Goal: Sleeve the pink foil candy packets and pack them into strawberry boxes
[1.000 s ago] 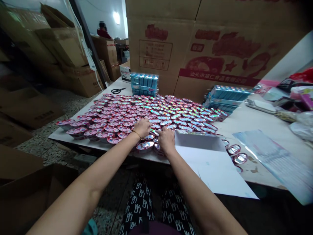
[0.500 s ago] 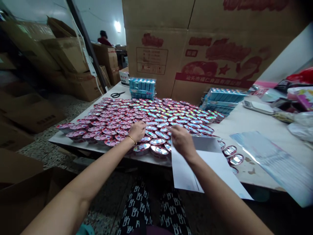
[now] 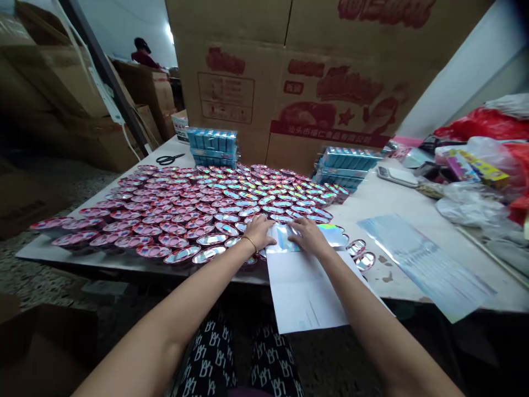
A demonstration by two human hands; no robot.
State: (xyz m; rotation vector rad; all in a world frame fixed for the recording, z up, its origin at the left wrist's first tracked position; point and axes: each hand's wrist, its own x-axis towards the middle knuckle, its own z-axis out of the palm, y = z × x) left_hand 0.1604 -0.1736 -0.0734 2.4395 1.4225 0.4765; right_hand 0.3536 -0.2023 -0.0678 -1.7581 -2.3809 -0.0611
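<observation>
A white sheet (image 3: 303, 286) with a shiny, rainbow-tinted strip along its far end lies over the front rows of oval cups and hangs past the table edge. My left hand (image 3: 259, 231), with a thin bracelet at the wrist, grips the strip's left corner between thumb and fingers. Close beside it, my right hand (image 3: 308, 236) has its thumb and fingers on the same strip; its fingertips are partly hidden. Oval cups (image 3: 182, 220) with red rims stand in packed rows around both hands. Pink designs cover the lids on the left, while the others look plain silver.
Blue packs are stacked at the back left (image 3: 212, 146) and right (image 3: 345, 165), before a tall cardboard box (image 3: 264, 94). Scissors (image 3: 169, 159) lie far left. A shiny sheet (image 3: 417, 259), a scale (image 3: 397, 176) and plastic bags (image 3: 471, 209) lie right. A person (image 3: 144, 55) is beyond.
Both hands have come down from above the cups onto the sheet's far end, and the shiny strip now shows there. The view has swung to the right.
</observation>
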